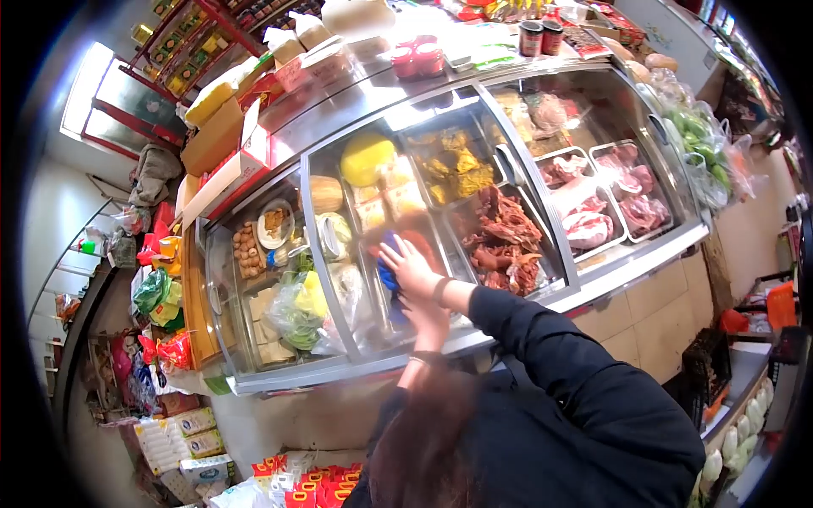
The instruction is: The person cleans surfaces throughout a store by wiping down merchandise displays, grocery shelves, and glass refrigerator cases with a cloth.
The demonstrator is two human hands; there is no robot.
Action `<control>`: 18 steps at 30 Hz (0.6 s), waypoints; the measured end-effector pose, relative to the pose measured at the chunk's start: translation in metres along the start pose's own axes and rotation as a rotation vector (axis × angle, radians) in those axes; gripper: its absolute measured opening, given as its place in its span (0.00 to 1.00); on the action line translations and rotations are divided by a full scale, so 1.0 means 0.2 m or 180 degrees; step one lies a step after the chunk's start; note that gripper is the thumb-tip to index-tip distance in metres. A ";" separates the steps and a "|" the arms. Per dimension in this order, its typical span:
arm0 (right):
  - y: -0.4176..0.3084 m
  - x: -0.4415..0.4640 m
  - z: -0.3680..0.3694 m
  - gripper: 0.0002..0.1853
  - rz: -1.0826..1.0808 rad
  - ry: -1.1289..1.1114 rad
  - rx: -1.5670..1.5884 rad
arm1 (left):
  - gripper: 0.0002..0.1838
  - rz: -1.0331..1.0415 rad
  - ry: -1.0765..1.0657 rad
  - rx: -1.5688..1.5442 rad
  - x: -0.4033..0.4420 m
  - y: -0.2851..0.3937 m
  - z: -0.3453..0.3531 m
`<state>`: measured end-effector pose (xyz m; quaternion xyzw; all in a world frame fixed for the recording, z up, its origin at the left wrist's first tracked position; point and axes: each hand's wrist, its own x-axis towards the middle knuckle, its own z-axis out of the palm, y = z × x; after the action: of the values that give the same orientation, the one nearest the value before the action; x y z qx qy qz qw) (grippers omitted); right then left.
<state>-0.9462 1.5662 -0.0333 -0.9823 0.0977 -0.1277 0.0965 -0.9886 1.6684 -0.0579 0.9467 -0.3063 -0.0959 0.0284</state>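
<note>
A blue cloth (387, 273) lies against the glass lid of a display chiller, partly covered by my hands. My right hand (411, 267) presses on the cloth with its fingers stretched over it. Just below, my left hand (426, 319) is close against the right one; its fingers are mostly hidden. Beneath the glass around my hands are dark red cured meat (506, 241), a tray of yellow pieces (457, 165), and bagged greens (298, 313).
The chiller's metal frame (529, 182) divides the lids. On its top stand two dark cans (540, 38), red-lidded jars (417, 57) and an open carton (224, 165). Bagged vegetables (699, 140) hang at the right end. Red packets (313, 484) lie below, near my body.
</note>
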 end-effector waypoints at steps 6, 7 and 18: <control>-0.05 -0.55 -0.08 0.35 0.1076 0.0441 0.0293 | 0.49 0.1226 -0.0226 0.0312 -0.38 -0.09 0.04; -0.05 -0.65 -0.09 0.36 0.1280 0.0498 0.0203 | 0.41 0.1357 -0.0170 0.0160 -0.42 -0.11 0.03; -0.12 -1.18 -0.09 0.38 0.2801 0.0504 -0.0153 | 0.29 0.3121 0.0098 -0.0219 -0.35 -0.20 0.03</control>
<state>-1.1701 1.6380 -0.0654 -0.8364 0.5163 -0.1470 0.1111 -1.0217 1.7422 -0.0562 0.6908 -0.7121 -0.0672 0.1060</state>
